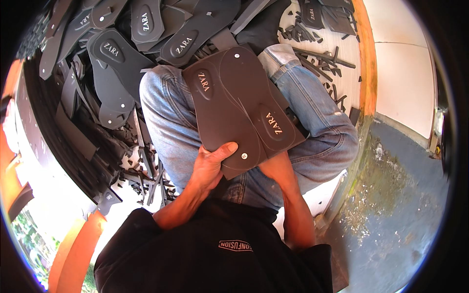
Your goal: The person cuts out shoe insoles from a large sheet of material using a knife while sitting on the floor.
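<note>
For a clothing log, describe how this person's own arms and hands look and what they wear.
The left hand and right hand are bare, with no glove visible. The left forearm and right forearm are uncovered too, showing no watch or bracelet. The short sleeves are plain black, part of a black shirt.
</note>
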`<state>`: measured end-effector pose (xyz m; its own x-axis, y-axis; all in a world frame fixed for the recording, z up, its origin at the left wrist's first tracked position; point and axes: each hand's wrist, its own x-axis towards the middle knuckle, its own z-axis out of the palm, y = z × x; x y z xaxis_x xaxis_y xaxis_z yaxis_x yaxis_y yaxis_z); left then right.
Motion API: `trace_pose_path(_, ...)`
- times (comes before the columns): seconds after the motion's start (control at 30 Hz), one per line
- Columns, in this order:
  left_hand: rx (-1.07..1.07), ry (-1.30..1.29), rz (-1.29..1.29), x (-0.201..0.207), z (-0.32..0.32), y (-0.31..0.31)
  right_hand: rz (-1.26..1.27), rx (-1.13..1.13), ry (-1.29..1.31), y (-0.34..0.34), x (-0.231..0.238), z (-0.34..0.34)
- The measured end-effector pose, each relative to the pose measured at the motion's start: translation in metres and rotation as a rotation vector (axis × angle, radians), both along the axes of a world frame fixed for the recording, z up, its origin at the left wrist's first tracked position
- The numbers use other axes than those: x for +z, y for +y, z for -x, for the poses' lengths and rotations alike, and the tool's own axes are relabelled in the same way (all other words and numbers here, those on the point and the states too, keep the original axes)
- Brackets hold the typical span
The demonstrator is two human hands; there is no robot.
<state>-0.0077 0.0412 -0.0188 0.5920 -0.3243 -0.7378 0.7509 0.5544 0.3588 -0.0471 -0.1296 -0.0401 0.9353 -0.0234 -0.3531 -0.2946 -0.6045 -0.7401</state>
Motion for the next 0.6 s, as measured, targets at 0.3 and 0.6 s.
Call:
trace_pose_path(0.3,-0.004,0.003,0.012,-0.001,-0.001,0.002,0.049,0.149,-0.189,-0.003,-0.011,-0.018)
trace_pose_path(0.6,0.005,0.009,0.029,0.001,-0.002,0.001,0.12,0.119,-0.194,0.016,-0.024,-0.049)
